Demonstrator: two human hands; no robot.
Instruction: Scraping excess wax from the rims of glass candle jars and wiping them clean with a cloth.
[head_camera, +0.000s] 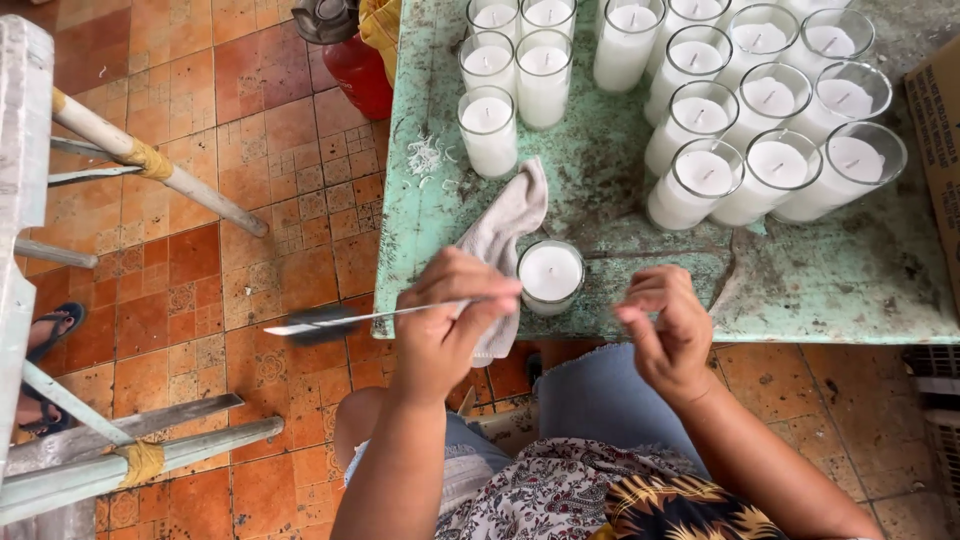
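Landmark: single glass candle (550, 277) at the near edge of the green table (600, 180), white wax, wick barely visible.

Left hand (445, 325) just left of that candle, fingers clenched around a thin metal tool (370, 318). The tool runs level, leftward and away from the candle, out past the table edge over the tiled floor (200, 280); its far end is dark and blurred, so the kind of tip can't be told. The grip sits at the end nearest the candle, likely so the long end stays clear of the glass. The fingertips are almost touching the glass rim, but contact can't be told.

Right hand (672, 330) just right of the candle and apart from it, thumb and forefinger pinched together and the other fingers curled. Whether anything small is held in the pinch can't be told. So the candle sits between the two hands, nearer the left.

Grey cloth (505, 235) is draped from behind-left of the candle over the table edge, passing under the left hand, probably kept there for wiping. Many matching filled glass candles (700, 170) are grouped farther back on the table, well apart from the single one. Wax shavings (430, 155) lie left of them.
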